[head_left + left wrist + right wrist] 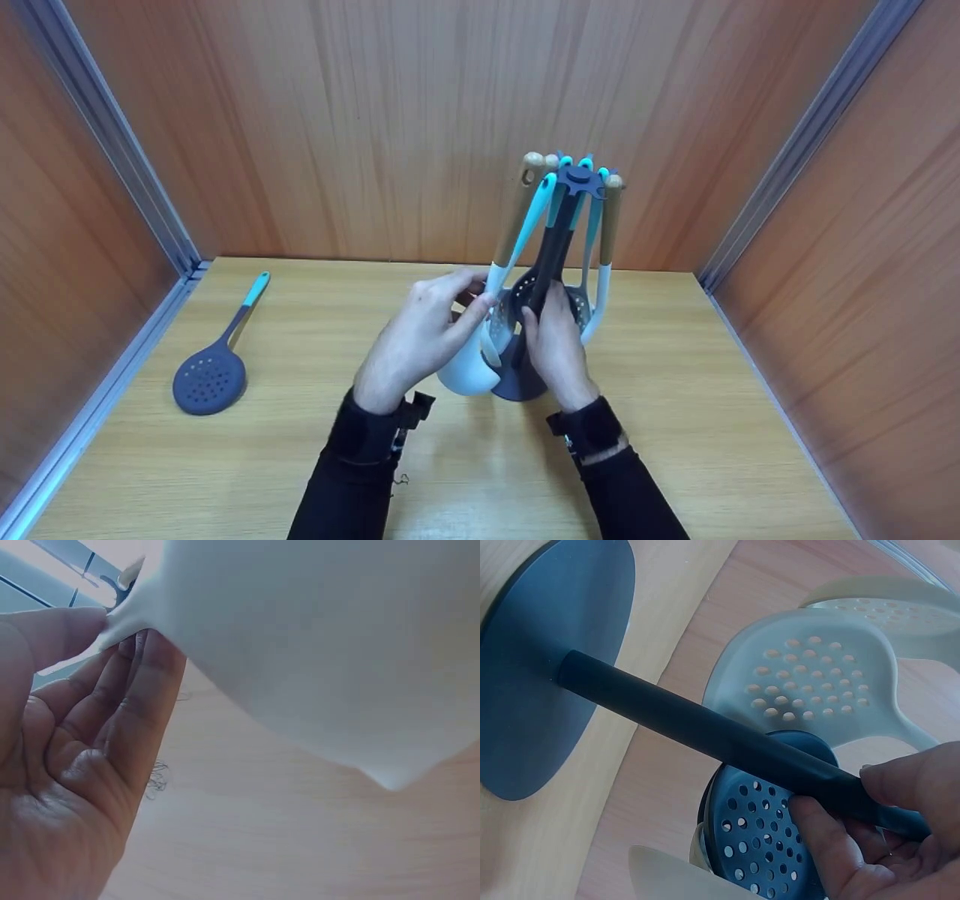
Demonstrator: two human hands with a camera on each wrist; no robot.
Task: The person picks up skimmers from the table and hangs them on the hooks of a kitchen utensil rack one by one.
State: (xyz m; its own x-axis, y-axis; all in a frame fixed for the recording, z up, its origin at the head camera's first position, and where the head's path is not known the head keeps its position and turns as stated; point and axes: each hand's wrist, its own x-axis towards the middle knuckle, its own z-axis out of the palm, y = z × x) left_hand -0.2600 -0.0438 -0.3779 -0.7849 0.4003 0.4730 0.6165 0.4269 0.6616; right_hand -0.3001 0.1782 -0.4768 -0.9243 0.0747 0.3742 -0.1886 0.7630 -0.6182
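Note:
My left hand [420, 330] pinches the neck of a white ladle [466, 373] between thumb and fingers. In the left wrist view the ladle's bowl [315, 637] fills much of the picture, beside my fingers. The ladle is at the left side of a dark utensil stand [579, 177] hung with several utensils. Around the stand's pole [682, 720] curl the fingers of my right hand [556, 341], below its top. A dark slotted spoon [761, 832] hangs close to these fingers, and a pale slotted turner [810, 682] is behind the pole.
On the table's left side lies a dark skimmer [210, 379] with a turquoise handle tip. Wood-grain panels [360, 135] with grey metal strips [127, 142] at the corners wall in the table [315, 465] at the back and both sides.

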